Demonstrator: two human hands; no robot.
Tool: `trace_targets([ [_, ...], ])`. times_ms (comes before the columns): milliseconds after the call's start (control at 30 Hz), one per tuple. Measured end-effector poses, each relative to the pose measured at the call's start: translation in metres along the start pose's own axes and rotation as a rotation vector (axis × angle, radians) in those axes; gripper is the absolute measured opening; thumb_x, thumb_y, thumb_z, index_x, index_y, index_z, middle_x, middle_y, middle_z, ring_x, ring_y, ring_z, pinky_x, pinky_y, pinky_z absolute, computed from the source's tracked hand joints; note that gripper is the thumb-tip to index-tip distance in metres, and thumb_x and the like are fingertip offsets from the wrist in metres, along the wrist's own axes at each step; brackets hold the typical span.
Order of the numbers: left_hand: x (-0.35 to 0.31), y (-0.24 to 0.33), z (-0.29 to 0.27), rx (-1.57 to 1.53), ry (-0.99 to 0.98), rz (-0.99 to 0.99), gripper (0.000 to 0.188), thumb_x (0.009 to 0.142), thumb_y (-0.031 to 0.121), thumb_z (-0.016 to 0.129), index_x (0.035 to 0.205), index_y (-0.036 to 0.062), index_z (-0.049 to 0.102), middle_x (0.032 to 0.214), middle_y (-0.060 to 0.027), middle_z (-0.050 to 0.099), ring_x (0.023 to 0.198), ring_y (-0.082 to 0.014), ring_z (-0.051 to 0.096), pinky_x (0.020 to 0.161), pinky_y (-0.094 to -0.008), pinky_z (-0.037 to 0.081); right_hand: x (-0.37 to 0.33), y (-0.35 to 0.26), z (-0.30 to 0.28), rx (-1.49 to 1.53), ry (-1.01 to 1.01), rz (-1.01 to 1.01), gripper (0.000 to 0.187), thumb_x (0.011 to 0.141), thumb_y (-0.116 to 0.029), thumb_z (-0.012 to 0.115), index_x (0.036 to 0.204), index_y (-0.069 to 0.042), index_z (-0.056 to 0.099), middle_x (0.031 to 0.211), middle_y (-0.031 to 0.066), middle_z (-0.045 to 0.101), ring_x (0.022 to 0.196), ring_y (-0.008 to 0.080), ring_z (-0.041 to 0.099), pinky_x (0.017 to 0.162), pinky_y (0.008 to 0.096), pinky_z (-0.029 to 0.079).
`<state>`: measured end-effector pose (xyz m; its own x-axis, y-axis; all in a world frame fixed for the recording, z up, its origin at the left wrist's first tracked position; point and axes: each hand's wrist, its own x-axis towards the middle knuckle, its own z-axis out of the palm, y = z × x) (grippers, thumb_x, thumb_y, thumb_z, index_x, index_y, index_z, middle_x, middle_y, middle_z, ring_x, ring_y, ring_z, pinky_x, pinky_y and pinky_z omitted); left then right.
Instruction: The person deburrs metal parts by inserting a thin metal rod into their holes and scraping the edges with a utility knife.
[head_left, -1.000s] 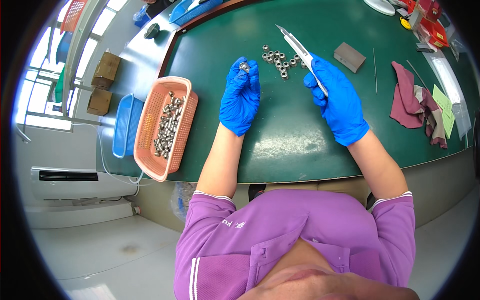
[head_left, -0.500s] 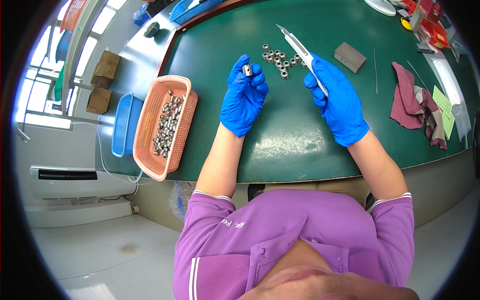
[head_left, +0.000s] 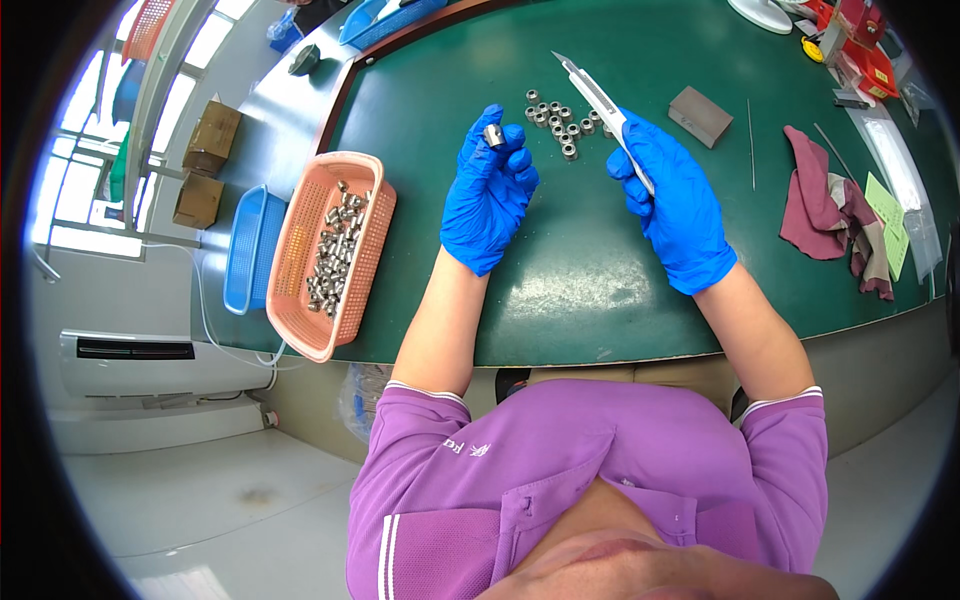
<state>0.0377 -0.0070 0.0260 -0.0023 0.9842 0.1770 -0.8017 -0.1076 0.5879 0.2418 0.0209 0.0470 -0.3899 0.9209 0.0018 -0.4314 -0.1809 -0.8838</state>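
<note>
Between the fingertips of my blue-gloved left hand (head_left: 488,200) is a small shiny metal cylinder (head_left: 493,136), held up above the green table. My right hand (head_left: 675,205), gloved the same way, is closed round the handle of a white utility knife (head_left: 598,95). The knife's blade is out and points up and to the left, apart from the cylinder. On the table just beyond and between my hands lies a loose group of metal rings or short cylinders (head_left: 557,121). To the left, a pink plastic basket (head_left: 375,235) holds many similar metal pieces (head_left: 335,255).
A blue tray (head_left: 245,250) sits left of the basket, with cardboard boxes (head_left: 211,138) beyond. Right of my right hand lie a grey-brown block (head_left: 700,115), a thin rod (head_left: 752,145), a maroon cloth (head_left: 812,205) and green paper (head_left: 888,225). Red bins (head_left: 870,75) stand far right.
The metal cylinder has turned slightly in my left fingertips, its side hole no longer showing. My right hand and the knife have barely moved.
</note>
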Motion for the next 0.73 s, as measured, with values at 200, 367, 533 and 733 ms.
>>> trace_targets([
  [200,-0.001,0.0,0.001,-0.061,0.018,-0.013,0.034,0.093,0.016,0.051,0.126,0.0098,0.044,0.102,-0.0043,0.052,0.077,-0.011,0.048,0.068,-0.0246,0.042,-0.001,0.0,0.0,-0.009,-0.001,-0.003,0.036,0.094,-0.025,0.049,0.123,-0.003,0.052,0.076,-0.0019,0.057,0.059,0.0015,0.04,0.051,0.0151,0.033],
  [367,0.0,-0.004,-0.003,-0.134,-0.022,-0.055,0.032,0.093,0.016,0.051,0.124,0.0083,0.046,0.101,-0.0035,0.052,0.074,-0.0102,0.048,0.065,-0.0241,0.042,-0.001,0.001,0.001,-0.019,-0.008,-0.075,0.036,0.093,-0.022,0.052,0.123,-0.003,0.052,0.083,-0.0001,0.062,0.064,0.0027,0.047,0.055,0.0165,0.038],
  [533,-0.001,-0.013,0.006,0.123,0.104,-0.116,0.034,0.092,0.017,0.055,0.123,0.0086,0.046,0.101,-0.0031,0.053,0.073,-0.01,0.047,0.066,-0.025,0.045,-0.006,-0.003,0.015,-0.042,-0.04,-0.081,0.033,0.09,-0.016,0.057,0.121,-0.003,0.053,0.092,0.0035,0.065,0.075,0.0074,0.057,0.065,0.0206,0.046],
  [733,-0.004,-0.028,0.002,0.214,0.078,-0.209,0.06,0.084,0.026,0.066,0.134,0.0097,0.036,0.113,-0.0045,0.054,0.104,-0.0188,0.056,0.087,-0.0301,0.05,-0.009,0.015,0.01,-0.476,-0.226,-0.297,0.03,0.09,-0.019,0.059,0.119,-0.012,0.055,0.101,0.0081,0.064,0.091,0.0196,0.062,0.084,0.029,0.048],
])
